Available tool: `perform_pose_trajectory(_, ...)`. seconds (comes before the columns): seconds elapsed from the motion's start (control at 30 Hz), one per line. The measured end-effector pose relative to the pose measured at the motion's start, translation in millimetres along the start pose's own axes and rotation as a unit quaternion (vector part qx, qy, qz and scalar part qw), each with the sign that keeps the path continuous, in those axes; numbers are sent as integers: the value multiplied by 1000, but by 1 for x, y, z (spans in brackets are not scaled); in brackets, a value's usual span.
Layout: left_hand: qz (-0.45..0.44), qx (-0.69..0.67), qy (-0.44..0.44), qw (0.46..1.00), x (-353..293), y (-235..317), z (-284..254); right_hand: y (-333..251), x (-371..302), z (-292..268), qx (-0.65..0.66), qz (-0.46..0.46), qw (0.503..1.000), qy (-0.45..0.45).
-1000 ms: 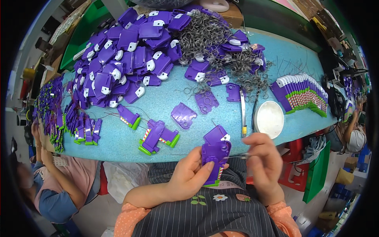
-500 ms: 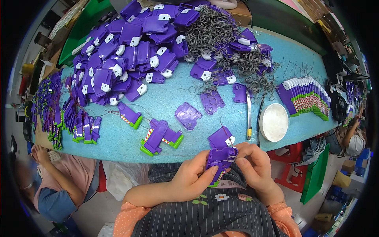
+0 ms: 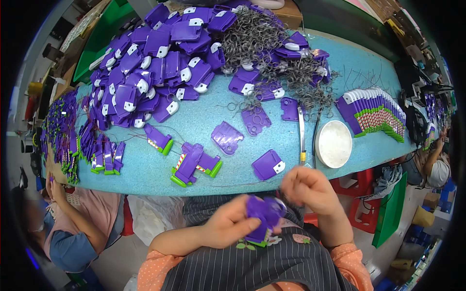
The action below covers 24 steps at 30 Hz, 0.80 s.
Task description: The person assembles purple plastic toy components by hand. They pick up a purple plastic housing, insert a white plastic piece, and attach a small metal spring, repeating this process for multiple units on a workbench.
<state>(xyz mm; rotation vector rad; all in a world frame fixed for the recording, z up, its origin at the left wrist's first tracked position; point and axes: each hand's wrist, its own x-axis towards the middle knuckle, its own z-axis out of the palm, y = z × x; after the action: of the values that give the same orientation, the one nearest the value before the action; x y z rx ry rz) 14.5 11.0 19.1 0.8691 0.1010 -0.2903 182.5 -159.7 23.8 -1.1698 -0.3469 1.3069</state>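
Over my lap, my left hand (image 3: 224, 224) is closed on a purple plastic toy part (image 3: 259, 213) with a green and striped lower end. The part is blurred, so its inner detail cannot be made out. My right hand (image 3: 308, 189) is raised just right of it, apart from it, with curled fingers smeared by motion. On the table just ahead lies a purple shell with a white corner (image 3: 268, 165). Two open purple half shells (image 3: 227, 137) (image 3: 256, 120) lie beyond it. To their left is a purple wing assembly (image 3: 191, 162) with green tips.
A big heap of purple shells (image 3: 160, 63) fills the far left, beside tangled grey wire rings (image 3: 255, 36). A knife (image 3: 302, 138), a white bowl (image 3: 334, 144) and a row of finished-looking wings (image 3: 376, 114) stand right. Another person (image 3: 80, 228) sits at left.
My left hand has drawn the purple part down and slightly left, toward my body. My right hand has come away from it and lifted. The view has shifted slightly.
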Motion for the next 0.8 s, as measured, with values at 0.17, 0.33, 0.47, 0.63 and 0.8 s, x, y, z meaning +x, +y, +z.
perform_pose_trajectory(0.17, -9, -91, 165, 982, -12, -15, -4, 33, 38, 29, -628, -234, 676, 307)
perform_pose_trajectory(0.33, -13, -75, 170, 983, -17, -18, -6, 33, 21, 23, -413, -194, 845, 279)
perform_pose_trajectory(0.47, -23, -42, 159, 986, -16, -17, -8, 15, -9, 29, -139, -140, 969, 150)
perform_pose_trajectory(0.63, 5, -41, 165, 986, -14, -21, -7, 19, -8, 30, -367, -187, 904, -113)
perform_pose_trajectory(0.8, 67, -25, 212, 975, -13, -25, -2, 19, -14, 40, -451, -157, 867, -146)
